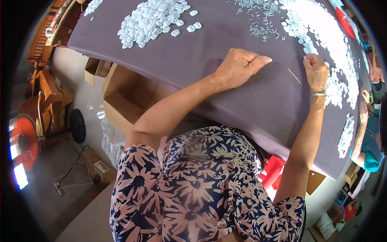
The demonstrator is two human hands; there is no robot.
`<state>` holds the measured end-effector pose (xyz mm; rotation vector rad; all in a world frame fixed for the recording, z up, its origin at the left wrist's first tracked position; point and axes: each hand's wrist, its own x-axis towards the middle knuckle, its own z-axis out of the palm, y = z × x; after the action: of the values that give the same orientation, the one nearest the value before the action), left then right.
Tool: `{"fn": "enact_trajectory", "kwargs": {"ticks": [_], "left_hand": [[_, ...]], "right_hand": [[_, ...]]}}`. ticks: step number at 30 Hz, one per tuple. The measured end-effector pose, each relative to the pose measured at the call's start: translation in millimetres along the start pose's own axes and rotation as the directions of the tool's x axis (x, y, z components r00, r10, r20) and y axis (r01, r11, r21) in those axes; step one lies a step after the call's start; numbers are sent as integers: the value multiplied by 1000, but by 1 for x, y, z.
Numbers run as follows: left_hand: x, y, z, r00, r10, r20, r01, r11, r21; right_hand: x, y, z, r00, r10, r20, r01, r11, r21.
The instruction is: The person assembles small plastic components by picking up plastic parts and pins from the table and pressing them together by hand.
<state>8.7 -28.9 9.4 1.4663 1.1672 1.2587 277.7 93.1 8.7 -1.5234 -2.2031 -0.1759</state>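
My left hand [244, 66] is closed above the dark cloth, its thumb pressed along the curled fingers. Whatever it may hold is hidden. My right hand [316, 71], with a silver bangle at the wrist, is also closed, fingertips at the edge of a broad spread of small white plastic pieces [336, 34]. Any piece in its fingers cannot be made out. Between the hands lies a thin tan stick [294, 75]. Small grey pin-like parts [264, 30] are scattered beyond them. Farther left sits a heap of white oval pieces [149, 22], a few lying loose beside it.
The purple-grey cloth [181, 56] covers the table. A smaller white group [346, 135] lies near its right edge. An open cardboard box [125, 90] stands below the left edge, and an orange fan [25, 141] on the floor. Another person's arm [360, 129] reaches in at the right.
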Motion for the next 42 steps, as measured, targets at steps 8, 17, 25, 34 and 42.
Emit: {"fn": "enact_trajectory", "kwargs": {"ticks": [8,17,25,34,42], "left_hand": [[7,-7,-3,899,421,-118,-332,834,440],[12,-20,-1,929,355,-107,-313,905,288],[8,-22,-3,990,127,-52,-123,989,79],[8,-18,-2,995,-12,-95,10,1000,-23],[9,-18,-2,994,21,-112,-31,996,-90]], "right_hand": [[-14,-114,-7,910,39,413,-392,402,827],[-17,-111,0,869,-76,489,-434,359,826],[-15,-113,-9,833,-115,542,-460,400,792],[-15,-114,-8,835,-148,529,-420,448,789],[-20,-116,3,873,-149,464,-391,356,849]]}}
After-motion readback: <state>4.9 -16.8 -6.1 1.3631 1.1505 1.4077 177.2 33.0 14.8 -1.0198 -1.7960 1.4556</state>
